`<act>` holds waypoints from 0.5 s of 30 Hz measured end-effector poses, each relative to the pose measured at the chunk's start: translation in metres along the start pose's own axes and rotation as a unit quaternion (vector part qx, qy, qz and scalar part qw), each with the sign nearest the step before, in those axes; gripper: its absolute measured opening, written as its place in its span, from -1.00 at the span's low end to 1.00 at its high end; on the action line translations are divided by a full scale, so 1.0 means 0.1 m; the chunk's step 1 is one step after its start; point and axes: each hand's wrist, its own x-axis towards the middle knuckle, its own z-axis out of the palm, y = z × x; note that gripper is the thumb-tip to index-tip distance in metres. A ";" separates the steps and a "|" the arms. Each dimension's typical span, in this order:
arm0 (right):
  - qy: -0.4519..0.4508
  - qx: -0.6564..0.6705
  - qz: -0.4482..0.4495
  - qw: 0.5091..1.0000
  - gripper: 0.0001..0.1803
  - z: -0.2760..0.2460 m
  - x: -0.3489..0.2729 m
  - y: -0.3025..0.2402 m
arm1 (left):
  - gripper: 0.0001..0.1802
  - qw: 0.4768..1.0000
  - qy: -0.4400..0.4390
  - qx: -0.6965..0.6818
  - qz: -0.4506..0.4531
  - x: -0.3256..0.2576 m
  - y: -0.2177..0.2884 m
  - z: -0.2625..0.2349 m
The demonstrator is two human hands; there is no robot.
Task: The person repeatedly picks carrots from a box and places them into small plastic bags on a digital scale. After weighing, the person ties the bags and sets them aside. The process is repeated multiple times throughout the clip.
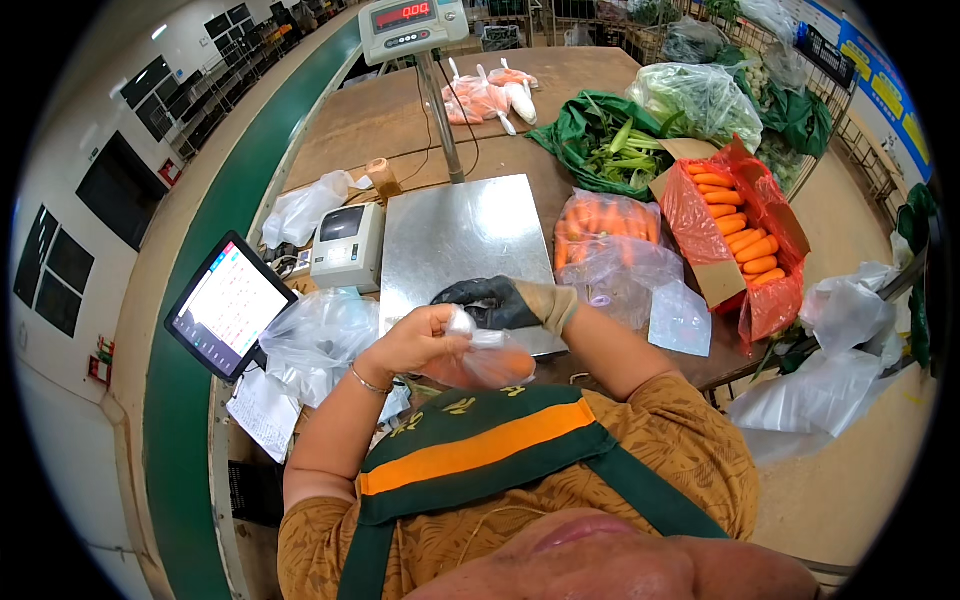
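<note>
My left hand (422, 338), bare with a bracelet at the wrist, pinches the gathered neck of a clear plastic bag of carrots (490, 366). The bag hangs in front of my apron, at the near edge of the steel scale platform (465, 235). My right hand (492, 303) wears a dark glove with a tan cuff and is just beyond the bag's neck, over the platform. Its fingers are curled, and whatever they hold is hidden. The platform's raised display (412, 25) stands on a post behind it.
Left of the platform are a label printer (347, 240), a tablet screen (228, 305) and loose plastic bags (325, 335). To the right lie bagged carrots (610, 225), an open carton of carrots (735, 225) and leafy greens (625, 150). Filled bags (485, 97) sit farther back.
</note>
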 end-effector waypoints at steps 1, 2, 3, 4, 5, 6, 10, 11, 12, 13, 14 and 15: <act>0.042 -0.043 -0.044 0.997 -0.54 0.06 0.02 0.04 | -0.82 1.000 -0.011 0.027 0.002 -0.01 -0.02 -0.03; 0.062 -0.064 -0.064 0.994 -0.59 0.09 0.01 0.09 | -0.82 0.999 0.000 0.050 0.009 -0.02 -0.03 -0.03; 0.082 -0.085 -0.083 0.990 -0.63 0.12 0.00 0.13 | -0.82 0.997 0.012 0.073 0.016 -0.04 -0.05 -0.02; 0.099 -0.103 -0.103 0.984 -0.67 0.16 0.03 0.11 | -0.82 0.995 0.026 0.095 0.022 -0.07 -0.08 0.00; 0.140 -0.134 -0.143 0.971 -0.78 0.18 0.06 0.08 | -0.85 0.991 0.093 0.087 0.031 -0.06 -0.14 0.07; 0.147 -0.181 -0.137 0.963 -0.80 0.17 0.05 0.03 | -0.86 0.967 0.174 0.172 0.071 -0.04 -0.17 0.06; 0.226 -0.225 -0.079 0.944 -0.87 0.33 0.00 -0.08 | -0.88 0.825 0.395 0.357 0.188 0.12 -0.32 0.03; 0.238 -0.190 -0.055 0.951 -0.86 0.41 -0.01 -0.08 | -0.88 0.800 0.403 0.393 0.208 0.17 -0.32 0.05; 0.249 -0.156 -0.030 0.955 -0.85 0.45 -0.01 -0.10 | -0.88 0.772 0.410 0.429 0.227 0.19 -0.31 0.06; 0.180 -0.209 -0.026 0.961 -0.74 0.39 -0.01 -0.19 | -0.86 0.772 0.396 0.431 0.248 0.19 -0.33 0.02; 0.223 -0.206 -0.062 0.951 -0.71 0.36 0.01 -0.24 | -0.85 0.799 0.378 0.404 0.237 0.16 -0.34 -0.01; 0.266 -0.203 -0.097 0.937 -0.67 0.34 0.03 -0.28 | -0.85 0.824 0.358 0.376 0.227 0.13 -0.35 -0.04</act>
